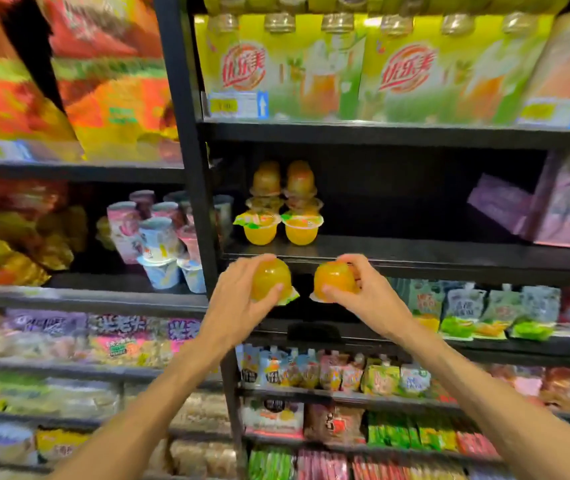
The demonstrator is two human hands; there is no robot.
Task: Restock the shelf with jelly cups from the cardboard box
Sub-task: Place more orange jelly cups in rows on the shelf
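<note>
Each hand, left [242, 299] and right [366, 292], grips an inverted orange translucent plastic jelly cup [270, 278] [334, 280] just before the black metal shelf [415, 252] holding stacked orange jelly cups [282, 209].

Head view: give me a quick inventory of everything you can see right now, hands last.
Stacked orange jelly cups: two stacks, orange-yellow, left end of the dark middle shelf.
Held orange jelly cups: two, upside down, one in the left hand, one in the right, just in front of that shelf's edge.
Yellow-green drink multipacks: at least two, shelf above.
Purple packets: several, right end of the middle shelf.
Pink and white lidded cups: a cluster, left bay.
Orange snack bags: several, upper left.
Small pouches and packets: many, mixed colours, lower shelves.
Cardboard box: not in view.
Left hand: grips one cup.
Right hand: grips the other.
</note>
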